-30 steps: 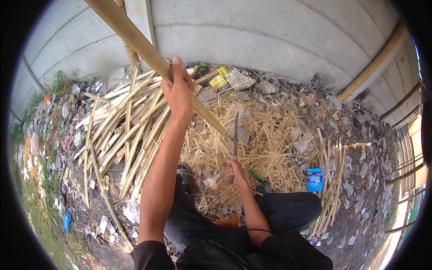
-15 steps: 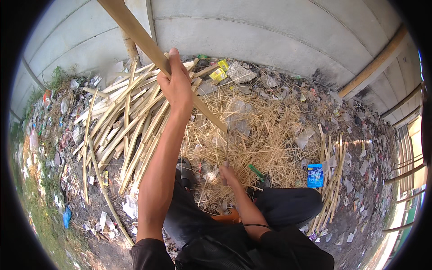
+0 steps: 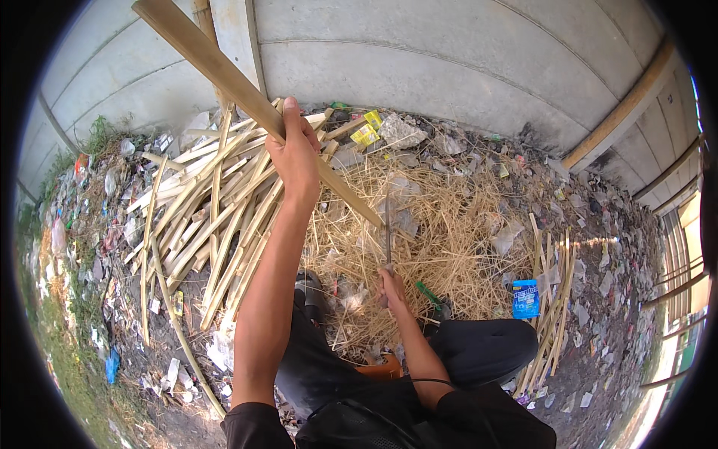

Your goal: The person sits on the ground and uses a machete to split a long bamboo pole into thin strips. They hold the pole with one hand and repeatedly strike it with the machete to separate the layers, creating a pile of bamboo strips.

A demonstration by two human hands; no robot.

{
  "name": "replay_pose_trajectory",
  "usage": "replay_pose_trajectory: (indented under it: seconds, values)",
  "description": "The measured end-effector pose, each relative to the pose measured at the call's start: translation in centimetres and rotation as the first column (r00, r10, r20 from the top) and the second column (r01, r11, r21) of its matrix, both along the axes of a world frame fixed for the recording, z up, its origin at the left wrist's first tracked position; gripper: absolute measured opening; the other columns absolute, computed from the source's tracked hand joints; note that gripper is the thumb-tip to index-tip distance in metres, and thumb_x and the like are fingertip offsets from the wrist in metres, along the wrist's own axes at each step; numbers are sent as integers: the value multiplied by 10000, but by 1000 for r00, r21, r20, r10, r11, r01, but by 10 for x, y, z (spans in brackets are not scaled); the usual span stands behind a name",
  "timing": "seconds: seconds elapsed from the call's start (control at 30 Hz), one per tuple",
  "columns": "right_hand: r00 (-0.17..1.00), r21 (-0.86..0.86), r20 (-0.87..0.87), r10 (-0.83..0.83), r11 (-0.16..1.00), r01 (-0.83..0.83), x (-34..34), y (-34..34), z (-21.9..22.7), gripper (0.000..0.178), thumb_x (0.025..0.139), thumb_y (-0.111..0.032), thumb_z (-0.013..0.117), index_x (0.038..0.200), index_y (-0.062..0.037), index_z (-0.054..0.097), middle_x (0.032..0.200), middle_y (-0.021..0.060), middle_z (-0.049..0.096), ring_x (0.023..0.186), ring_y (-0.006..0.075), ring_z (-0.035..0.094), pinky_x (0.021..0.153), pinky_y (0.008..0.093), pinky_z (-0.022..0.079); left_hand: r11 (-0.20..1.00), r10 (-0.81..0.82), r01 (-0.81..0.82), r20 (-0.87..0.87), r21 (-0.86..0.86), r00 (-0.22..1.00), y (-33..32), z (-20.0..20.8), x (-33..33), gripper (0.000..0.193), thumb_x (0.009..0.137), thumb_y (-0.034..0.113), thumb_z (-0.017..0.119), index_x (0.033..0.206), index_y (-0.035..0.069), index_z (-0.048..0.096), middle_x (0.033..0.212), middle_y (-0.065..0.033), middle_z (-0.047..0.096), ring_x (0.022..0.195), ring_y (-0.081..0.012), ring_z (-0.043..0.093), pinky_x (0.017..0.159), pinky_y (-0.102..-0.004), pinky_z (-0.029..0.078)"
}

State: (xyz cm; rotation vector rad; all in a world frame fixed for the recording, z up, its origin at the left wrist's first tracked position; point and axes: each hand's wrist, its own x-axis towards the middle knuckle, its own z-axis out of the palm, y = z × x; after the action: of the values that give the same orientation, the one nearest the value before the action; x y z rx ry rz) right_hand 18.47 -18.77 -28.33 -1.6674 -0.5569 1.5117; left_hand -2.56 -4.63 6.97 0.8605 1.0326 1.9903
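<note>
My left hand [image 3: 294, 153] is closed round a long split bamboo strip [image 3: 213, 63], which slants from the upper left down toward the middle. In my right hand [image 3: 390, 288], fingers wrapped round the handle, is a knife [image 3: 388, 232] with a long narrow blade pointing away from me. The strip's lower end meets the blade or lies right beside it; I cannot tell whether it is cut into. Under both lies a heap of thin bamboo shavings [image 3: 449, 232].
A pile of split bamboo strips [image 3: 217, 202] lies at the left. More thin strips [image 3: 555, 299] and a blue packet [image 3: 526, 298] are on the right. A concrete wall [image 3: 419, 67] stands behind. Yellow wrappers [image 3: 365, 135] and a green bottle [image 3: 430, 295] lie among the litter.
The bamboo strip and my left hand have come slightly down. The knife has turned more upright and shifted a little right, its blade now against or near the strip's end.
</note>
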Motion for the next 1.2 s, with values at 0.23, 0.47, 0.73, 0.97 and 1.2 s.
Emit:
replay_pose_trajectory:
  seconds: [0.23,0.47,0.73,0.97,1.2]
  values:
    - [983,594,-135,-122,784,179,6,41,148,296,1011,-200,583,767,-114,439,546,-27,383,412,87,377,415,287,340,999,24,-24,-9,-26,1000,-1,2,2,562,1040,464,548,607,145,385,525,20,383,486,-79,362,480,-279,278]
    - [964,806,-12,-264,568,166,-13,23,120,189,1017,-174,558,871,-81,481,581,-17,421,451,107,414,448,295,350,1000,19,-19,20,21,1000,-1,4,9,467,1012,434,602,713,152,381,549,30,327,482,-79,318,467,-266,249]
    - [985,-133,-161,56,988,-78,5,-22,-44,168,914,-186,650,830,-45,614,643,32,494,513,164,487,533,351,421,999,-41,41,25,21,999,1,-8,-16,492,1038,449,563,693,148,382,547,19,365,485,-84,337,472,-275,289]
    - [539,78,-836,102,995,-68,39,-13,-52,234,988,-176,532,764,-166,462,509,-86,340,388,50,309,428,267,311,978,-204,208,-94,33,974,-1,0,-3,523,1035,458,571,655,143,401,543,21,370,495,-87,346,485,-281,300]
    - [932,509,-356,-66,823,252,16,28,144,223,957,-53,561,805,-152,431,533,-50,388,394,75,344,421,287,334,1000,3,-4,-51,-29,999,-3,2,1,508,1037,457,572,670,159,386,534,30,339,484,-83,328,474,-279,259]
